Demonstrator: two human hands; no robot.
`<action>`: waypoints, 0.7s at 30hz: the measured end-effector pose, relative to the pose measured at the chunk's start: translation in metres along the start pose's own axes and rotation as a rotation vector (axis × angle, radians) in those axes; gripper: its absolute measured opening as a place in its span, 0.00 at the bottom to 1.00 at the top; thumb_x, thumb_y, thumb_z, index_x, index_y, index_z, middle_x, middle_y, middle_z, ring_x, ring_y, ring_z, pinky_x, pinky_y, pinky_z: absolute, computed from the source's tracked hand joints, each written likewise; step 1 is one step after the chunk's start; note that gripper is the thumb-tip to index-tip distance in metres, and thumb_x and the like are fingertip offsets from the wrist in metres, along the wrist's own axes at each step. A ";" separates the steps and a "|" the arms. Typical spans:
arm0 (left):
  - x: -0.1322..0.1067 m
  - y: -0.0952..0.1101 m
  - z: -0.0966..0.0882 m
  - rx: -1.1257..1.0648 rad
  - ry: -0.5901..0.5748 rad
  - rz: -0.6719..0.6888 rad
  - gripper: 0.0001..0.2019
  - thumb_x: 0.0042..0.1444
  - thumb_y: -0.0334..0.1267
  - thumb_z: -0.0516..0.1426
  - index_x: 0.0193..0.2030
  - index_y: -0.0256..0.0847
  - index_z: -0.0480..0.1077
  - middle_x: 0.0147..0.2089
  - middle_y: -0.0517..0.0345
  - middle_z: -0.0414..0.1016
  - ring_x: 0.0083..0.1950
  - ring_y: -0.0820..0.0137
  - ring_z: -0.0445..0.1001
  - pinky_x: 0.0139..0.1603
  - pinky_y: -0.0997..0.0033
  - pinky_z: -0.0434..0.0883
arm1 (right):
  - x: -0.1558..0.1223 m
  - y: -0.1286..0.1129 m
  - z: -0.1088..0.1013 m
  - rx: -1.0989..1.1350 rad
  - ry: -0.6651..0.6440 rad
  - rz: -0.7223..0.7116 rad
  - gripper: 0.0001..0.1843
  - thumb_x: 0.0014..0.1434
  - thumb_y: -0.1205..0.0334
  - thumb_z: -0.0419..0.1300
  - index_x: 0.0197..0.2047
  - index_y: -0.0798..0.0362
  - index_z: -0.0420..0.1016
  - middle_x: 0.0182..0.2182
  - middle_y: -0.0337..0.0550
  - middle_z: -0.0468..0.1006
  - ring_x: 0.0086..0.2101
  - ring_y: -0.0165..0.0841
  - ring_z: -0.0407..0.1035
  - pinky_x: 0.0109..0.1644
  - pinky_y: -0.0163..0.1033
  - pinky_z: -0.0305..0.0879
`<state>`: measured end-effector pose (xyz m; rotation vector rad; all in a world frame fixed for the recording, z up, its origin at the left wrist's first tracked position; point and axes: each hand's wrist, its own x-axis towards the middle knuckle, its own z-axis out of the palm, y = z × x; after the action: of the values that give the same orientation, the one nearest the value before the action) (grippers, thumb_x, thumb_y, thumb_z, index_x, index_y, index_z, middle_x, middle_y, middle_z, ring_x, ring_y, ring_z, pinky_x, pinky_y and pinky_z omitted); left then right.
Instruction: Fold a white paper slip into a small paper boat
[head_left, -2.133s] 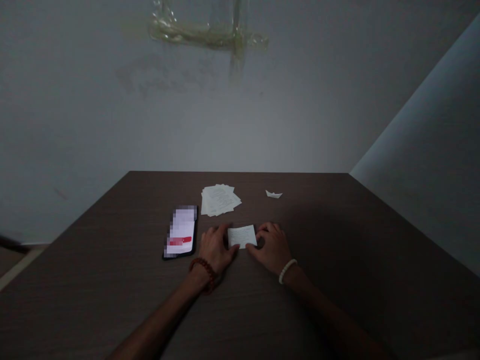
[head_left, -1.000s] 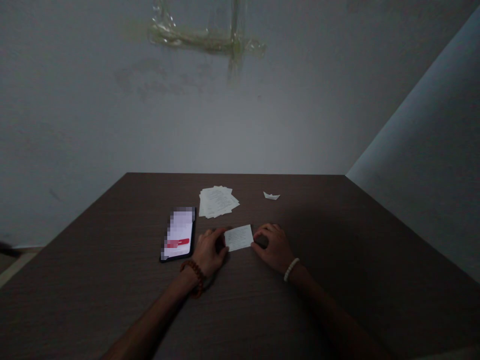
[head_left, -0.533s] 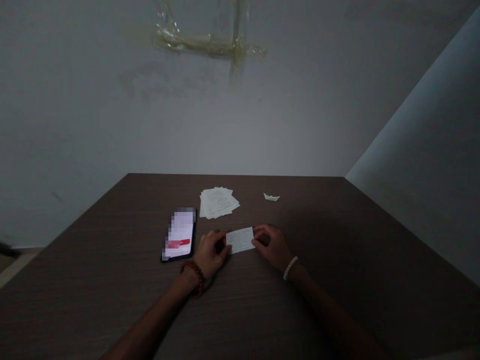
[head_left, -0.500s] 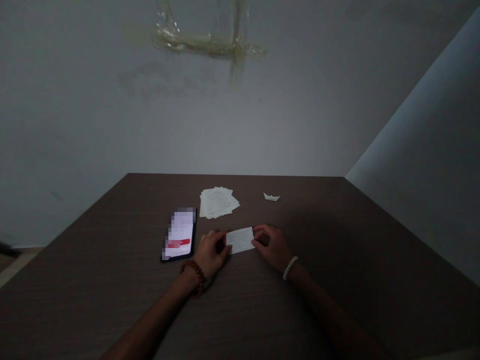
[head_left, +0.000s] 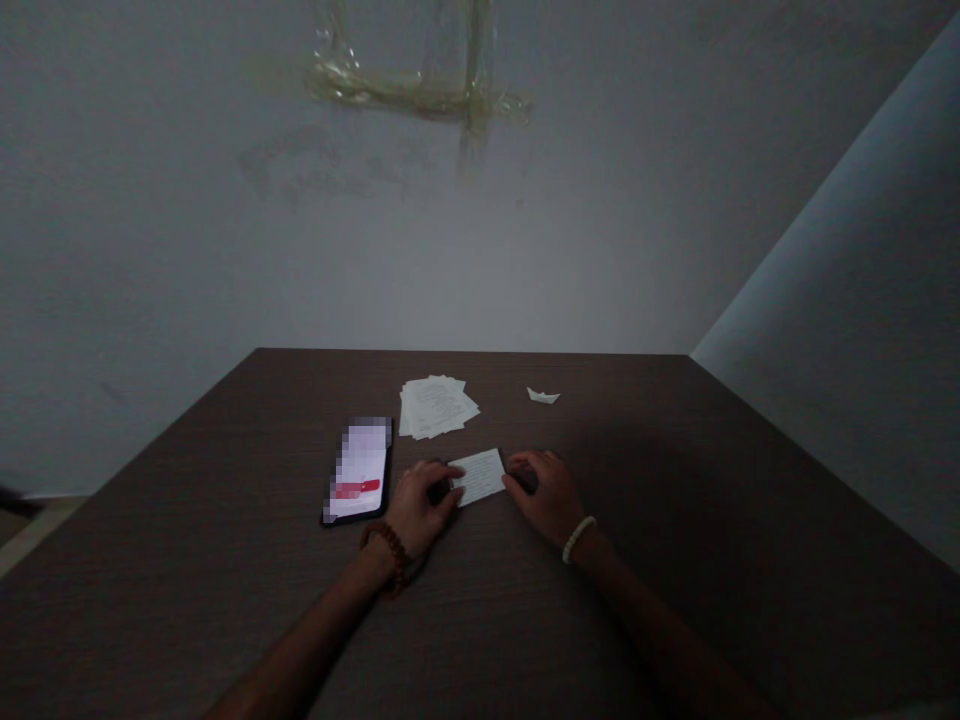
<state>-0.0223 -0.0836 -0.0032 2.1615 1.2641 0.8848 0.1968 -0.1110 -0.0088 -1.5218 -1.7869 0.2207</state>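
A small sheet of paper [head_left: 480,477] with lines of print lies slightly slanted in front of me on the table. My left hand [head_left: 420,505], wearing a brown bead bracelet, pinches its left edge between thumb and fingers. At the right edge is my right hand [head_left: 547,495], with a pale bead bracelet. Its thumb tip is at the paper's edge, while the curled forefinger stands a little off it, with a gap between the two. Behind the sheet lies a loose pile of printed papers [head_left: 436,407]. A small folded paper boat [head_left: 543,397] sits farther back on the right.
A phone [head_left: 360,470] with a lit, blurred screen lies left of my left hand. The dark brown table [head_left: 480,620] meets a grey wall [head_left: 600,250] at the back. Shiny tape [head_left: 405,95] is stuck on the wall above.
The paper has turned slightly counterclockwise, its right end tilting up and away. My right forefinger has come off the right edge. My left hand stays almost in place.
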 end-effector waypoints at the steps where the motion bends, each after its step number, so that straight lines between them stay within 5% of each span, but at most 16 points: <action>1: 0.000 0.000 0.000 -0.042 0.024 -0.014 0.10 0.52 0.36 0.57 0.41 0.40 0.75 0.37 0.53 0.73 0.40 0.63 0.71 0.44 0.62 0.67 | 0.000 -0.001 -0.001 0.002 0.019 0.015 0.09 0.53 0.62 0.63 0.39 0.52 0.73 0.35 0.44 0.77 0.38 0.37 0.68 0.44 0.41 0.62; 8: 0.000 0.004 -0.001 -0.240 0.113 -0.113 0.12 0.53 0.42 0.58 0.42 0.39 0.75 0.33 0.55 0.73 0.35 0.67 0.72 0.37 0.68 0.69 | 0.004 -0.007 -0.003 0.053 -0.004 0.050 0.12 0.59 0.56 0.58 0.27 0.53 0.75 0.30 0.43 0.78 0.34 0.35 0.68 0.43 0.41 0.61; 16: -0.003 0.012 0.000 -0.243 0.000 -0.036 0.11 0.53 0.42 0.59 0.41 0.42 0.76 0.34 0.56 0.71 0.36 0.68 0.71 0.38 0.67 0.68 | 0.005 -0.001 0.002 0.355 -0.040 0.199 0.12 0.56 0.55 0.59 0.29 0.54 0.77 0.29 0.42 0.79 0.32 0.36 0.72 0.37 0.38 0.65; 21: -0.003 0.012 0.000 -0.218 0.097 -0.083 0.11 0.53 0.44 0.59 0.39 0.40 0.72 0.36 0.56 0.74 0.36 0.67 0.71 0.37 0.67 0.69 | 0.007 -0.002 -0.003 0.539 -0.094 0.251 0.13 0.56 0.54 0.58 0.33 0.55 0.75 0.31 0.43 0.81 0.34 0.38 0.75 0.39 0.40 0.68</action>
<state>-0.0165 -0.0913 0.0037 1.9043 1.2312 1.0518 0.1968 -0.1058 -0.0025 -1.3437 -1.4385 0.8378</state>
